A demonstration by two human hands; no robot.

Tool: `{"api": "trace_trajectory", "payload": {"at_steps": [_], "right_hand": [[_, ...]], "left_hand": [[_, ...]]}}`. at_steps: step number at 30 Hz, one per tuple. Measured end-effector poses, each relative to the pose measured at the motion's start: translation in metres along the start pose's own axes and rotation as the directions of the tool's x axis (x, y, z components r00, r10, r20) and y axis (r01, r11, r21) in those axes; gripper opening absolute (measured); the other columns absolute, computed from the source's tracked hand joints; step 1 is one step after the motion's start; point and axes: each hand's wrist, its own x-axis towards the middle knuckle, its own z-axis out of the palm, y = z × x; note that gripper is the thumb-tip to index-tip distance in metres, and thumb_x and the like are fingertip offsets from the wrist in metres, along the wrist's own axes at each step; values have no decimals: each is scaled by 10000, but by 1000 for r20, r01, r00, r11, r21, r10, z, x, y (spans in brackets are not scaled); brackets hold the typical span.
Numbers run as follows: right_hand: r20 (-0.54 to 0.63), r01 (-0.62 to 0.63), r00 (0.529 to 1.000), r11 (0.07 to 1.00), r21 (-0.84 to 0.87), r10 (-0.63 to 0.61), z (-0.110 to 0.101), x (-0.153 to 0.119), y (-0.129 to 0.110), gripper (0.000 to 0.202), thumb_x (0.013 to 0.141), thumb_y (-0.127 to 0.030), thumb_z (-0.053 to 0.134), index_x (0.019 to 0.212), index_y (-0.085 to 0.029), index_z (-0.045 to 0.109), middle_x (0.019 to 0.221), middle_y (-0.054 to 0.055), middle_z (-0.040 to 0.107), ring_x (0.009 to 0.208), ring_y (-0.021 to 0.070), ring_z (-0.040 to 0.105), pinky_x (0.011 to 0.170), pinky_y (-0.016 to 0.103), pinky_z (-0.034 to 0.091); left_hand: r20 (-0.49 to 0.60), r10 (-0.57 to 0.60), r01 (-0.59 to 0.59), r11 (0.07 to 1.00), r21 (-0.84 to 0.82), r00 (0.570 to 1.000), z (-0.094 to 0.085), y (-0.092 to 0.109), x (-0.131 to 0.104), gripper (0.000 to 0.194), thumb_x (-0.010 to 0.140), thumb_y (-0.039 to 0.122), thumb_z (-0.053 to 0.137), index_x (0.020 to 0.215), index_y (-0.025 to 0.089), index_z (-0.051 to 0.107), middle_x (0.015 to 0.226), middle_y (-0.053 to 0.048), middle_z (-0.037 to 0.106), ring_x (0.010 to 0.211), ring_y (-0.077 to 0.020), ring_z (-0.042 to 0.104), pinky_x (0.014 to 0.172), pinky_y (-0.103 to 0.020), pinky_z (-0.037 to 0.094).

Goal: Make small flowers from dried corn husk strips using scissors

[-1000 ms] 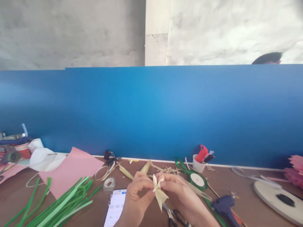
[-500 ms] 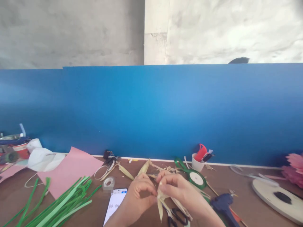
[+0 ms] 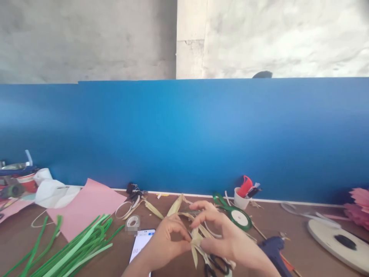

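A pale, dry husk piece [image 3: 195, 240] is pinched between the thumb and fingers of my left hand [image 3: 170, 240]. My right hand [image 3: 220, 231] is beside it with thumb and fingers apart, the thumb tip close to the husk. Black-handled scissors [image 3: 217, 265] lie just below my right hand, partly under husk strips. Further husk leaves [image 3: 175, 206] rest on the brown table beyond my hands. A phone [image 3: 140, 246] with a timer on its screen is partly covered by my left hand and forearm.
Green stems [image 3: 77, 246] and pink paper [image 3: 89, 207] lie on the left, with a tape roll [image 3: 132, 223] near the phone. On the right are a green ribbon spool [image 3: 239, 218], a white cup [image 3: 241, 199], a glue gun [image 3: 273, 250] and an oval board [image 3: 337, 242]. A blue partition [image 3: 184, 134] stands behind.
My right hand's fingers have spread and lifted away from the husk, while my left hand keeps its pinch. Beyond the partition, a dark shape has moved left.
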Motion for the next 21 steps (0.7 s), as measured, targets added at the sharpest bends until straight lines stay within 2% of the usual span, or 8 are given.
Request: {"api": "trace_trajectory", "payload": {"at_steps": [2,4,7,10,14,16,18,21], "right_hand": [[41,76,997,976,-202,-69,0,-3,-7,229,695,-61,668,819,-254,676,1275,70,571,1171,269,566,923,433,483],[43,142,990,922,-361,-136,3,-3,-11,213,688,-37,666,713,-248,665,1220,60,615,1143,284,589,880,451,513],[49,161,987,875,-456,-156,10,-2,-11,224,704,-31,660,599,-227,625,1137,45,666,1084,280,627,826,436,545],[137,148,986,894,-424,-98,13,-2,-7,245,711,6,650,625,-224,640,1205,27,638,1104,245,625,791,357,565],[237,140,970,924,-357,-56,11,-3,-3,257,704,24,684,667,-229,667,1263,4,603,1175,220,587,809,301,566],[233,168,968,930,-326,-93,9,-3,-2,242,705,7,702,660,-230,672,1241,3,620,1179,220,586,813,299,567],[213,172,971,939,-299,-110,7,-4,-2,235,714,-1,699,662,-228,670,1240,10,623,1150,218,606,753,275,576],[143,129,985,953,-275,-92,4,-3,-2,200,768,-36,667,700,-224,661,1250,41,614,1132,225,614,786,318,565]], "left_hand": [[6,-36,35,998,54,999,1,1,-1,100,652,129,755,629,226,748,792,-47,645,848,-238,599,838,-378,419],[20,-56,53,991,126,998,1,4,-2,147,650,94,740,622,238,747,780,-38,647,878,-246,598,882,-400,396],[77,-23,6,976,217,997,1,10,-4,220,648,47,709,597,260,739,687,-15,654,890,-247,592,927,-422,363],[151,7,-49,961,272,989,1,13,-6,238,635,42,711,582,273,736,659,-13,661,893,-250,587,907,-409,381],[225,31,-93,958,270,974,6,11,-9,197,634,84,743,610,280,752,760,-25,692,886,-249,605,913,-404,392],[247,98,-153,965,214,964,11,10,-9,191,661,107,735,655,295,768,780,-27,709,894,-251,615,931,-403,391],[255,142,-184,971,151,956,14,10,-9,188,688,120,720,686,298,778,775,-29,725,884,-249,627,935,-397,398],[202,58,-93,981,171,978,13,10,-8,204,661,83,723,640,281,767,763,-26,727,831,-232,644,876,-373,434]]}}
